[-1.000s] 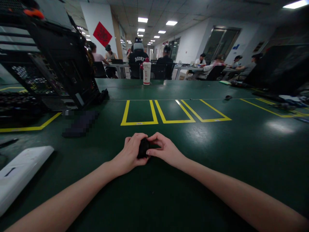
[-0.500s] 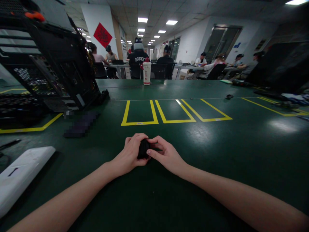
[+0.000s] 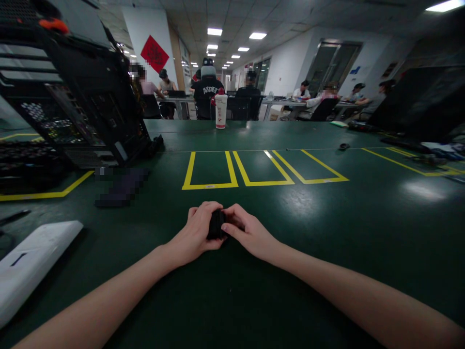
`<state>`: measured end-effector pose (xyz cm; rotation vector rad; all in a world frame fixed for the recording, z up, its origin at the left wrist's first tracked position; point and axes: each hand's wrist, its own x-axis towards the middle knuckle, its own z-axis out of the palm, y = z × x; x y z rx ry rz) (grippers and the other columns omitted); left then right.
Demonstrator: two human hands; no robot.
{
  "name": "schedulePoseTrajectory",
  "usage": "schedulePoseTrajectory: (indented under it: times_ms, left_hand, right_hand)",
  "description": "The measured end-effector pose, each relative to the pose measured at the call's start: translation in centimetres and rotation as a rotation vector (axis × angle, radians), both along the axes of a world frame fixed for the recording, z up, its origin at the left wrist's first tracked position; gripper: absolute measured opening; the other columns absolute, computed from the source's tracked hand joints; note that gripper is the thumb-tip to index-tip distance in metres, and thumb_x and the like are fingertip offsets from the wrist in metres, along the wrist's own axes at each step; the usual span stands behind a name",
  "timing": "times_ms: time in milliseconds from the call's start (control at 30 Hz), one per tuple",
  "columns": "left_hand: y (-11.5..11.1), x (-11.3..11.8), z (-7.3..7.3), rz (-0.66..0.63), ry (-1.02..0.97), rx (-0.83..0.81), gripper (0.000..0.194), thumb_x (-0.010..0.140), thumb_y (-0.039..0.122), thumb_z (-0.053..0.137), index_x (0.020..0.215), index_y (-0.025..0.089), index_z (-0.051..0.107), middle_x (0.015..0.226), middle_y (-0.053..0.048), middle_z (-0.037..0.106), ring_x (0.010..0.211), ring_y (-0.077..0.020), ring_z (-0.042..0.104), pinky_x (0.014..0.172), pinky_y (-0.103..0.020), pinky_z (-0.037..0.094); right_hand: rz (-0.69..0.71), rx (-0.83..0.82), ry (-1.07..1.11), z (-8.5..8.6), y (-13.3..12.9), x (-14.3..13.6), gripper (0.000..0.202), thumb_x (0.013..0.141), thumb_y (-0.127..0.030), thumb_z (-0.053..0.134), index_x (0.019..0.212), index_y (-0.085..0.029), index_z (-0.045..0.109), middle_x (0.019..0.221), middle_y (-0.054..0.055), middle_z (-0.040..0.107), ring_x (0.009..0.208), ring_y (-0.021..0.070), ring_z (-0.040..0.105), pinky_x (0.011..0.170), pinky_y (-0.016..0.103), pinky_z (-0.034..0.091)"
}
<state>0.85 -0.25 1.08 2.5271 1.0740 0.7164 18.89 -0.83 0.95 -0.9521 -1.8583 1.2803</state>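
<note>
My left hand (image 3: 198, 232) is curled around a small black object (image 3: 215, 224), fingers wrapped over its top and thumb beneath it, resting low on the green table (image 3: 327, 232). My right hand (image 3: 250, 231) meets it from the other side, pinching the object's right edge between thumb and fingertips; what the object is I cannot tell. Beyond my hands lie three yellow-taped boxes (image 3: 261, 169). A white flat device (image 3: 31, 264) sits at my far left, a white bottle (image 3: 220, 110) stands farther back, and a black open frame (image 3: 80, 97) rises on the left.
</note>
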Motion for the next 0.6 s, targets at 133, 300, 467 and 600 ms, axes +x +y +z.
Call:
schedulePoseTrajectory:
  times_ms: [133,300,467,600]
  left_hand:
    - [0.03,-0.01,0.02,0.002,0.007,-0.015,0.055,0.071,0.018,0.059,0.116,0.023,0.026,0.111,-0.008,0.042,0.101,-0.0249,0.043,0.084,-0.042,0.037]
    - [0.09,-0.03,0.01,-0.001,0.008,-0.031,0.057,0.072,0.020,0.059,0.117,0.024,0.024,0.114,-0.008,0.041,0.102,-0.0260,0.043,0.084,-0.044,0.037]
    - [0.03,-0.03,0.03,-0.007,0.004,-0.033,0.058,0.072,0.019,0.059,0.118,0.024,0.024,0.114,-0.008,0.041,0.104,-0.0267,0.044,0.087,-0.046,0.035]
    - [-0.05,-0.05,0.05,-0.013,0.000,-0.029,0.058,0.072,0.019,0.059,0.118,0.025,0.024,0.115,-0.009,0.041,0.105,-0.0274,0.044,0.086,-0.047,0.035]
  right_hand:
    - [0.009,0.140,-0.073,0.20,-0.20,0.03,0.020,0.082,-0.022,0.050,0.102,-0.022,0.045,0.098,0.002,0.053,0.089,0.0150,0.054,0.078,0.034,0.047]
    - [-0.100,0.232,-0.204,0.17,-0.03,-0.22,0.015,0.087,-0.032,0.040,0.096,-0.021,0.047,0.092,0.003,0.053,0.086,0.0169,0.051,0.077,0.035,0.043]
    - [-0.138,0.214,-0.296,-0.08,0.15,-0.31,0.024,0.087,-0.039,0.037,0.103,-0.022,0.043,0.097,0.004,0.052,0.090,0.0189,0.048,0.083,0.039,0.038]
    - [-0.105,0.233,-0.339,0.13,0.25,-0.11,0.023,0.087,-0.039,0.036,0.102,-0.023,0.044,0.095,0.004,0.052,0.087,0.0193,0.048,0.082,0.041,0.037]
